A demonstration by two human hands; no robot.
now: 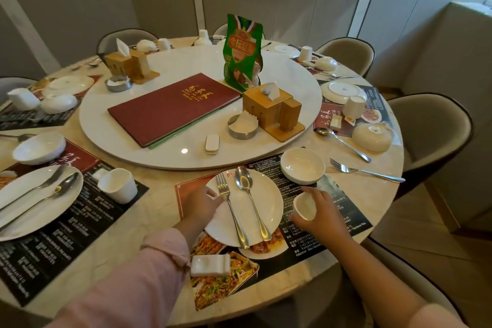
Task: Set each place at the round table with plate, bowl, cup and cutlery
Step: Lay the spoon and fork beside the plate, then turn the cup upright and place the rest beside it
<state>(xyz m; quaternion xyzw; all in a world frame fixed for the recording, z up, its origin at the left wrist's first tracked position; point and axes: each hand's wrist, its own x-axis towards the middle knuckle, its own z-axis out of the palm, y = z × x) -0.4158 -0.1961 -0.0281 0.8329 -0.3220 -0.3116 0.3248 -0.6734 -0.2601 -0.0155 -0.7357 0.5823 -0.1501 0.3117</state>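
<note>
On the placemat [314, 237] in front of me lies a white plate [269, 202] with a fork [230, 208] and a spoon [251, 198] resting on it. My left hand [201, 202] grips the plate's left rim. My right hand [320, 214] holds a small white cup [304, 206], tilted on its side just right of the plate. An empty white bowl [302, 165] stands upright behind the cup. A white cutlery rest [210, 265] lies on the mat near the table's edge.
A white turntable [298, 80] carries a red menu [173, 109], a green bag [243, 53], wooden tissue boxes [271, 112] and metal ashtrays [242, 128]. Other place settings ring the table; a loose fork [364, 170] and spoon [343, 144] lie at right. Chairs surround the table.
</note>
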